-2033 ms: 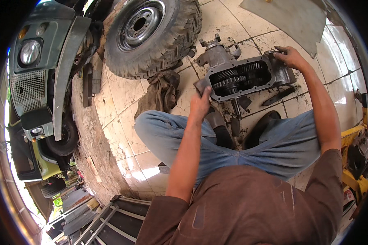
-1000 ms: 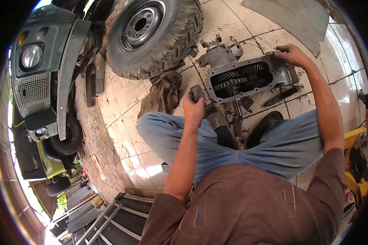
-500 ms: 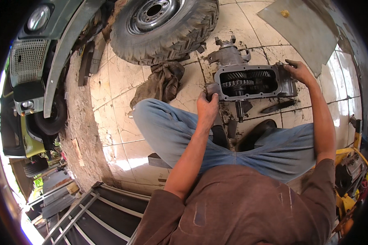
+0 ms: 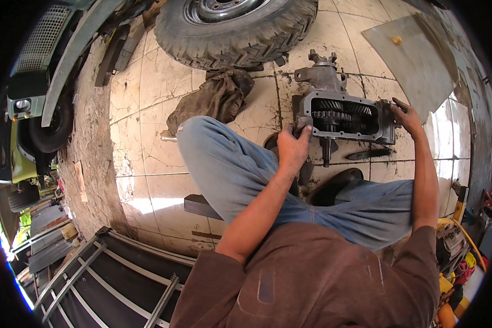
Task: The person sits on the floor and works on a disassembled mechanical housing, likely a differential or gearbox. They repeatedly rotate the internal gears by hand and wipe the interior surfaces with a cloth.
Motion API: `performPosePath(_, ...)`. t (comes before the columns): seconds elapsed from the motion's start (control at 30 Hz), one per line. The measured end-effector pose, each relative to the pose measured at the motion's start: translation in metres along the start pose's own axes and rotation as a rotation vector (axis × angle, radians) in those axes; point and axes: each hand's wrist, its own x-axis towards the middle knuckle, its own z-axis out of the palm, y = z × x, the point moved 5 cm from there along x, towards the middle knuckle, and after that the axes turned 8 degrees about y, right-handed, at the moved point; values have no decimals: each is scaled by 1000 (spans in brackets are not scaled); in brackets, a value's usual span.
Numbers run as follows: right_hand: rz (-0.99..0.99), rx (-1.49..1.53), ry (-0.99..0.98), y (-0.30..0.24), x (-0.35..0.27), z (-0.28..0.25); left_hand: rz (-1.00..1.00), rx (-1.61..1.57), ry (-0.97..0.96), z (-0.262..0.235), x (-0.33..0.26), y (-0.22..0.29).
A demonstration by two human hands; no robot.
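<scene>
A grey metal gearbox (image 4: 361, 136) lies on the floor between my legs, its opening facing up. Toothed gears (image 4: 333, 116) show inside, dark with oil. From its near side a dark shaft (image 4: 326, 153) sticks out toward me, and a flange with prongs (image 4: 322, 59) rises at its far side. My left hand (image 4: 294, 146) grips the left end, thumb on top and most fingers hidden. At the right end my right hand (image 4: 407, 117) is closed around the housing, its forefinger reaching along the upper corner.
A large tyre (image 4: 240, 46) on a wheel lies beyond the gearbox. A crumpled dark cloth (image 4: 213, 101) is left of it, a flat sheet (image 4: 415, 60) at far right. A dark flat piece (image 4: 369, 154) lies near the gearbox. A metal frame (image 4: 120, 273) stands at lower left.
The whole view has shifted, so the tyre sits higher and the gearbox further right in the picture. Both hands keep their places at the gearbox's ends.
</scene>
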Motion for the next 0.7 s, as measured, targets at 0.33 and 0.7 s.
performPosePath(0.33,-32,33,0,-2,-4,-2,109,-35,79,8,-1,0)
performPosePath(0.7,-105,46,35,6,9,2,251,48,140,16,-26,0)
